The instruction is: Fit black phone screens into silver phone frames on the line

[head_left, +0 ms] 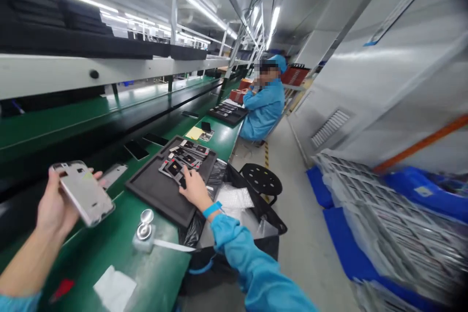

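My left hand (60,202) is closed around a silver-grey phone frame (86,192), tilted and raised above the green bench at the left. A second flat grey phone part (114,175) lies just behind it. Across the bench, my right hand (195,187) reaches into a black foam tray (157,197). Its fingers are bent onto the near end of a dark phone frame (174,167), gripping its edge. Several similar frames (195,148) with black and red patches lie side by side in the tray's far half. A blue band circles my right wrist.
On the bench (157,273) are a small metal-lidded dispenser bottle (145,231), a white wipe (115,287) and dark phones (136,149). A bin with bubble wrap (234,197) stands beside the bench, near a black stool (261,179). A person in blue (268,105) sits farther along.
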`<state>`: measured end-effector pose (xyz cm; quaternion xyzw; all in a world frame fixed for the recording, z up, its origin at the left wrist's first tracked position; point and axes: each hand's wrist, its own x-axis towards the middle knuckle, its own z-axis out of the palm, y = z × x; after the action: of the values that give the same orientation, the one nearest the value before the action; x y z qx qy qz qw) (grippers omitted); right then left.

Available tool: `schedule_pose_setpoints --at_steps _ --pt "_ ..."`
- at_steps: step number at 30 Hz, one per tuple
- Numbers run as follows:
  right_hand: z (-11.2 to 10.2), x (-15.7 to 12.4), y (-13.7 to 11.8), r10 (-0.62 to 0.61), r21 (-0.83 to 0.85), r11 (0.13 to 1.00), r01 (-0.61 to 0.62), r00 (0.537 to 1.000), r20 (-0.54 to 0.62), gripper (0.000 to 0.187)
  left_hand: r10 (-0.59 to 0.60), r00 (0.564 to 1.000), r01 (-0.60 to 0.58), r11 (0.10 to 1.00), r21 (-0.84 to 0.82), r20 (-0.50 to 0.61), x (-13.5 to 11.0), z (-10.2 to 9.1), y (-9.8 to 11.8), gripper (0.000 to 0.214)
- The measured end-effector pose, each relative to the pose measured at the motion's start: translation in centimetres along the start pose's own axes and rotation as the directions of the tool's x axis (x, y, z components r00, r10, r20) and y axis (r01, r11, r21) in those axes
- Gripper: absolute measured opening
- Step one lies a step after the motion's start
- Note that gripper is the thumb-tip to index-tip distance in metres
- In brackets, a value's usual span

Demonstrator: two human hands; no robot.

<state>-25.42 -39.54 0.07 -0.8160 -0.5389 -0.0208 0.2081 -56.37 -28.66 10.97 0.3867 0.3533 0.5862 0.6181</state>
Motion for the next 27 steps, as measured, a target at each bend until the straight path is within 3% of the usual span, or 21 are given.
schedule_pose_setpoints --at_steps 2,4,7,9,11,13,14,17,21,23,27 --pt "-1.3 -0.2 -0.4 0.016 0.054 0.998 -0.014 0.999 -0.048 0.08 -0.2 0.973 0.2 0.98 -0.014 -0.115 -4.3 -1.9 1.2 0.072" --pt "-2.6 -1.2 -0.9 0.048 0.11 0.993 -0.036 0.994 -0.101 0.081 -0.335 0.937 0.331 0.942 -0.06 -0.102 -7.8 -3.4 2.1 0.069" --pt "-4.1 -4.3 -3.4 0.016 0.249 0.968 0.042 0.973 -0.229 0.084 -0.402 0.897 0.426 0.897 -0.12 0.182 -11.4 -5.2 2.5 0.061" --pt "-4.7 -7.4 -6.3 -0.098 0.346 0.912 0.222 0.935 -0.341 0.083 -0.399 0.812 0.491 0.862 -0.128 0.427 -13.0 -6.0 2.2 0.071" --pt "-4.9 -10.8 -9.8 -0.194 0.39 0.852 0.349 0.903 -0.383 0.087 -0.384 0.685 0.565 0.816 -0.12 0.619 -14.2 -6.3 1.6 0.09" --pt "-4.5 -13.8 -12.9 -0.24 0.433 0.812 0.391 0.9 -0.363 0.089 -0.335 0.607 0.601 0.787 -0.139 0.721 -14.9 -6.3 1.0 0.098" --pt "-4.2 -15.0 -14.1 -0.255 0.467 0.79 0.397 0.906 -0.339 0.088 -0.309 0.594 0.602 0.783 -0.156 0.743 -15.0 -6.4 0.8 0.099" --pt "-3.4 -16.4 -15.5 -0.309 0.617 0.689 0.38 0.924 -0.224 0.075 -0.277 0.615 0.576 0.797 -0.18 0.738 -14.6 -6.6 0.4 0.099" --pt "-4.5 -15.0 -16.0 -0.285 0.825 0.488 0.284 0.946 -0.156 0.053 -0.25 0.663 0.466 0.876 -0.127 0.706 -13.5 -7.3 0.4 0.101" --pt "-5.5 -13.8 -17.0 -0.242 0.876 0.413 0.25 0.957 -0.16 0.052 -0.198 0.685 0.329 0.943 -0.055 0.701 -13.2 -7.4 0.3 0.099" --pt "-6.7 -12.4 -19.7 -0.153 0.882 0.377 0.284 0.958 -0.243 0.051 -0.065 0.694 -0.026 0.993 0.115 0.717 -13.4 -7.6 -0.7 0.088"
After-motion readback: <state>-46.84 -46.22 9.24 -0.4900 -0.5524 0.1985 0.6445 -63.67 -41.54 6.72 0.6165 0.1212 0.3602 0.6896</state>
